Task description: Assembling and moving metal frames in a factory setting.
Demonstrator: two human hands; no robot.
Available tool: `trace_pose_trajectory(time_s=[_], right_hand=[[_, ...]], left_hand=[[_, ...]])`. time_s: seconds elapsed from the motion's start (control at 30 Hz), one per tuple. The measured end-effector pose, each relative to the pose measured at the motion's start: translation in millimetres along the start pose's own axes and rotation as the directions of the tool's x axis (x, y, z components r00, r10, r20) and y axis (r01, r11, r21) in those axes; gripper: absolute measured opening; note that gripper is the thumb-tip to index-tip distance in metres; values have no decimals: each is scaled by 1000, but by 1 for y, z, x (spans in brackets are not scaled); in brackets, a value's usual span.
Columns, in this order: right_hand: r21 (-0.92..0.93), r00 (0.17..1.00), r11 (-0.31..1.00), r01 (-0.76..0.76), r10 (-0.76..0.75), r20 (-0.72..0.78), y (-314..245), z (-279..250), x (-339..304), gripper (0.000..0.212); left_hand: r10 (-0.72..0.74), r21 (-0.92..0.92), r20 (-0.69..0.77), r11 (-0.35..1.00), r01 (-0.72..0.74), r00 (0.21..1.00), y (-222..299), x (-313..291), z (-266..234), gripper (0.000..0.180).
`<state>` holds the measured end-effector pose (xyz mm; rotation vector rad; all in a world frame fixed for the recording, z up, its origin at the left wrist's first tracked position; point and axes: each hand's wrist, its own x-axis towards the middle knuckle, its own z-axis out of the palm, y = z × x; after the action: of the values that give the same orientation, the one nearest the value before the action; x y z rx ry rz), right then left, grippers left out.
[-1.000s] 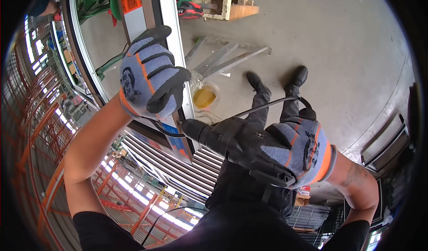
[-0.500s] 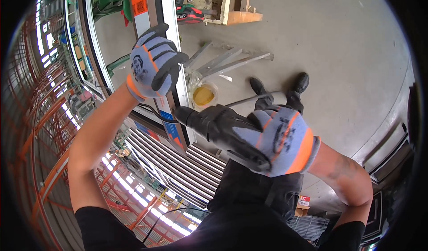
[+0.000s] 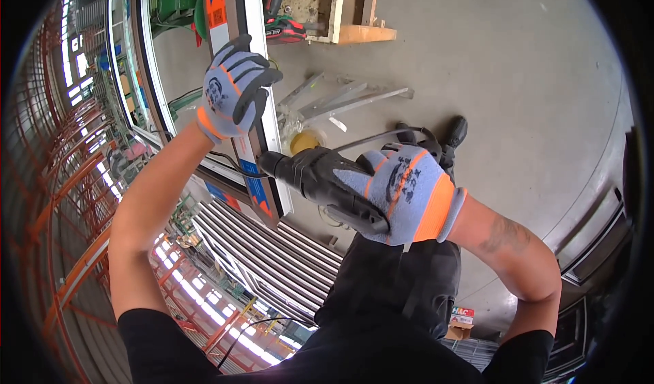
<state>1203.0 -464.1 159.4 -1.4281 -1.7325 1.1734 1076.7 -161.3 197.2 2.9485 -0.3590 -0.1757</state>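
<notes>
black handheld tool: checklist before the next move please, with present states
1. Right hand gripping the black handheld tool: ok, closed around it.
2. Blue-grey knitted gloves on both hands: ok.
3. Tool tip against the long brown-and-white frame bar: cannot tell, contact is unclear.
4. Thin black cable away from the tip: not ok, it runs close beside it.
5. Left hand pressing on the bar: cannot tell, its underside is hidden.

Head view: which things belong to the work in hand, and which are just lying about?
In hand:
Brown-and-white frame, under the curled left hand
Black tool, gripped by the right hand, nose at the frame

Apparently lying about:
Red-and-black cordless tool
Metal strips
Tub with yellow contents
Cardboard box
</notes>
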Motion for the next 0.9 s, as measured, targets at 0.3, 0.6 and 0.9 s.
trace_pose_trajectory(time_s=[0.3, 0.6, 0.9], right_hand=[[143, 992, 989, 44, -26, -121, 3, -3, 1, 69], [280, 984, 954, 110, -64, -168, -2, 1, 16, 70], [288, 923, 917, -275, 336, -189, -20, 32, -7, 89]], left_hand=[[24, -40, -41, 999, -26, 999, -4, -3, 6, 32], [-40, -84, 30, 996, 42, 999, -7, -15, 5, 30], [-30, -162, -411, 986, -41, 911, -13, -28, 28, 15]])
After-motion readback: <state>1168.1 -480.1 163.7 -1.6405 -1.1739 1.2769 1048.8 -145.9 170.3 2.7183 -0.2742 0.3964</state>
